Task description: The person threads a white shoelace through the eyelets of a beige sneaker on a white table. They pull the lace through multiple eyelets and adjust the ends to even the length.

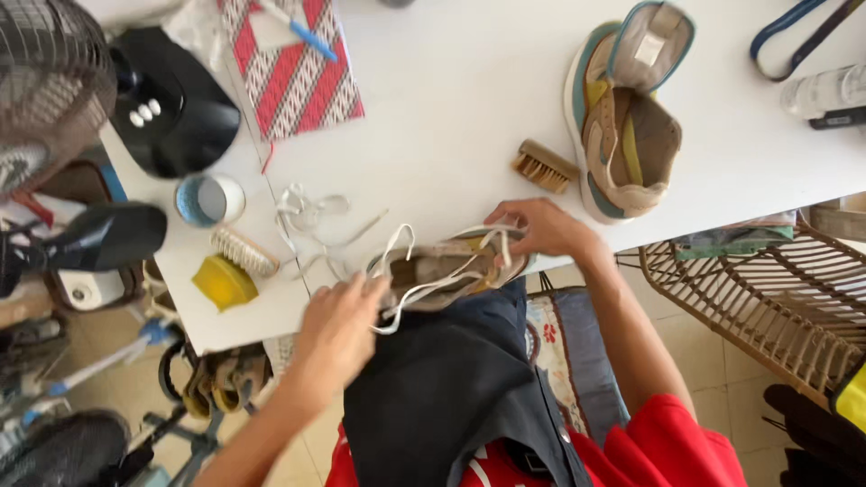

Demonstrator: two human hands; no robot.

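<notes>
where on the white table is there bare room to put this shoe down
The widest bare patch of the white table lies between the red patterned cloth and the beige-and-teal sneaker, above the small wooden brush. It is crowded at the left: loose white laces, a bristle brush, a yellow block and a round tin.

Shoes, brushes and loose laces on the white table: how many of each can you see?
Shoes: 2, one held by the left hand and right hand, one lying on the table
Brushes: 2, one brown, one with a yellow handle
Loose laces: 1
Total: 5
</notes>
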